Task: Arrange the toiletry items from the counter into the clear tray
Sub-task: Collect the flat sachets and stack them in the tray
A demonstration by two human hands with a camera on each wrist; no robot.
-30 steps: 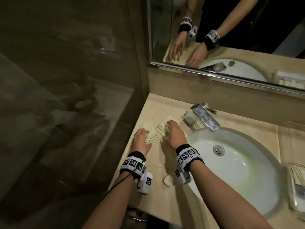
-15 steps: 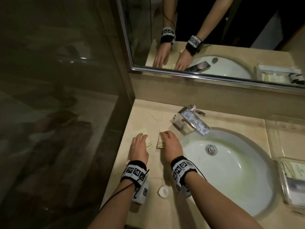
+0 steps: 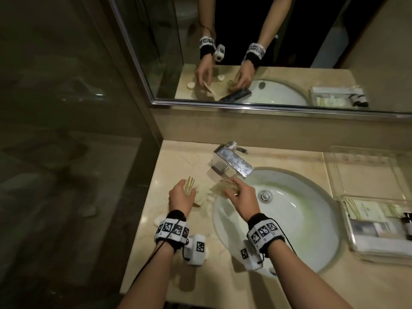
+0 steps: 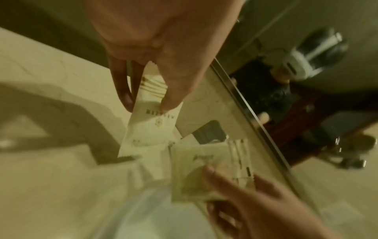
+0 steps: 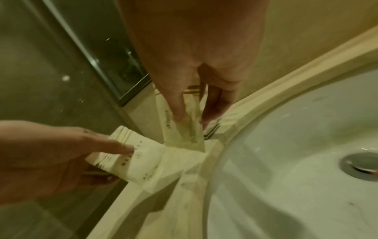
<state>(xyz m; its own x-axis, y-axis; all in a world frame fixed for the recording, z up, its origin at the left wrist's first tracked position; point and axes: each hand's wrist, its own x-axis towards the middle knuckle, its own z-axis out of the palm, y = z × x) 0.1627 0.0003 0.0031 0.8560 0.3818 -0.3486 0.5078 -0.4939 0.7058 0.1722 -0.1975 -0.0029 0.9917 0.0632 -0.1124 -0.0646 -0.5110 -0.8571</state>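
Note:
Both hands hover over the beige counter (image 3: 182,159) left of the basin. My left hand (image 3: 189,192) pinches a cream sachet with gold stripes (image 3: 190,187) between thumb and fingers, lifted off the counter; the left wrist view shows the sachet (image 4: 151,119) hanging from the left hand (image 4: 147,105). My right hand (image 3: 231,190) grips another cream sachet (image 3: 219,188) at the basin's rim, and the right wrist view shows this sachet (image 5: 190,131) under its thumb. The clear tray (image 3: 361,179) stands at the far right with packets (image 3: 365,210) at its near end.
A chrome faucet (image 3: 231,161) stands just behind the hands and the white basin (image 3: 289,219) fills the middle. A small round white item (image 3: 158,220) lies by my left wrist. A glass shower wall (image 3: 66,152) bounds the left and a mirror (image 3: 245,52) the back.
Both hands lay flat on the sachets on the counter before. Now each hand has picked one up and lifted it off the surface.

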